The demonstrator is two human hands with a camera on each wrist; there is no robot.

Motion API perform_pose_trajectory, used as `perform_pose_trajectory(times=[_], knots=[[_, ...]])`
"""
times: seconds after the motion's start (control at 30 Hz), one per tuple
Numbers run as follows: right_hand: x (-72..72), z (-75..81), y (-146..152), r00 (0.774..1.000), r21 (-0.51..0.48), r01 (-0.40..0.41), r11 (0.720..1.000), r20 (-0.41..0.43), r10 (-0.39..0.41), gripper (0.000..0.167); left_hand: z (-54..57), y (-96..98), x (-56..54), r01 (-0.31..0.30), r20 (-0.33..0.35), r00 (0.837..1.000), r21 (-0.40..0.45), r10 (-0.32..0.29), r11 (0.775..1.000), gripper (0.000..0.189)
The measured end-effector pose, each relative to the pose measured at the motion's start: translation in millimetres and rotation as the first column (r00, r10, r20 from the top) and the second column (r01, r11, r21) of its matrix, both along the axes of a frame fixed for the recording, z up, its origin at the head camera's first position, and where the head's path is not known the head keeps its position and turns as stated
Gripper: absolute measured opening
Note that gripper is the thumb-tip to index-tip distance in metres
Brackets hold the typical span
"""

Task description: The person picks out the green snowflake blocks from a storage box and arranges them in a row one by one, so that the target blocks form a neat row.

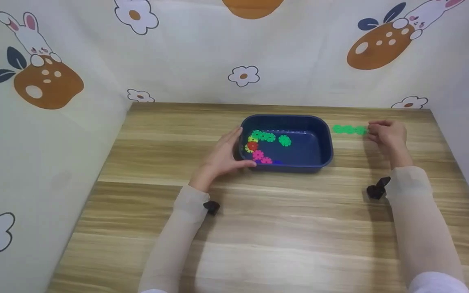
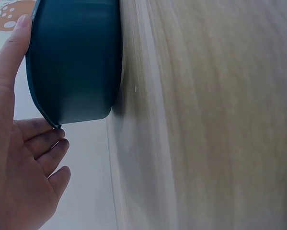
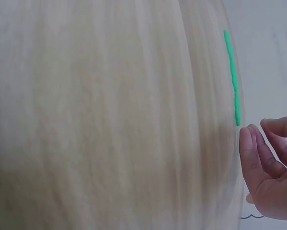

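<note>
A dark blue plastic tray [image 1: 299, 167] stands on the table, with my left hand [image 1: 222, 156] holding its left end. The left thumb [image 2: 11, 50] lies on the front rim, and the other fingers [image 2: 45, 143] bend round the left end. Inside the tray are notched plastic discs: a joined green row [image 1: 263, 136], a separate green disc [image 1: 285, 141], and yellow, red, pink and blue ones. To the tray's right lies a straight strip of linked green discs [image 1: 348, 130]. At its right end is my right hand [image 1: 391, 134], thumb and fingers apart in the right wrist view.
The wood-grain table [image 1: 283, 228] runs up to a white cloth backdrop [image 1: 185, 61] printed with rabbits, flowers and orange fruit. Cloth walls also stand on the left and right. Small black cameras [image 1: 376, 190] sit at both wrists.
</note>
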State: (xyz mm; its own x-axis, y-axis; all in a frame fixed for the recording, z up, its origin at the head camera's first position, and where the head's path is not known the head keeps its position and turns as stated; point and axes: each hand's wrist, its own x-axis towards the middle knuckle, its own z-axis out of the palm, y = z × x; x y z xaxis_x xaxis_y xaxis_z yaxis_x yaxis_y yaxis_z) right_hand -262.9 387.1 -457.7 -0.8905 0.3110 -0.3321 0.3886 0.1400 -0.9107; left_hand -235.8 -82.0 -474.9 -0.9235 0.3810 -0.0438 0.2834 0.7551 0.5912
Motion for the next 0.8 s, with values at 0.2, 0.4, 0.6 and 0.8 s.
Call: perform_pose_trajectory(times=[0.2,0.4,0.6,0.8], knots=[[-3.1,7.1,1,0.999,0.056,-0.018,0.998,-0.03,0.019,0.019,0.7,0.7,0.4,-0.004,0.0,1.0,0.003,0.004,1.0,0.116],[-4.2,14.4,-5,0.998,0.158,-0.051,0.986,-0.036,0.057,0.03,0.5,0.8,-0.1,-0.01,0.005,1.0,0.005,0.01,1.0,0.114],[-4.3,22.3,-15,0.99,0.109,-0.062,0.992,-0.123,0.075,0.013,0.8,0.5,-0.1,-0.003,0.01,1.0,0.015,0.003,1.0,0.114],[-5.3,31.1,-27,0.983,0.044,-0.068,0.997,-0.165,0.074,0.009,0.7,0.8,0.3,-0.007,0.022,1.0,0.015,0.006,1.0,0.114]])
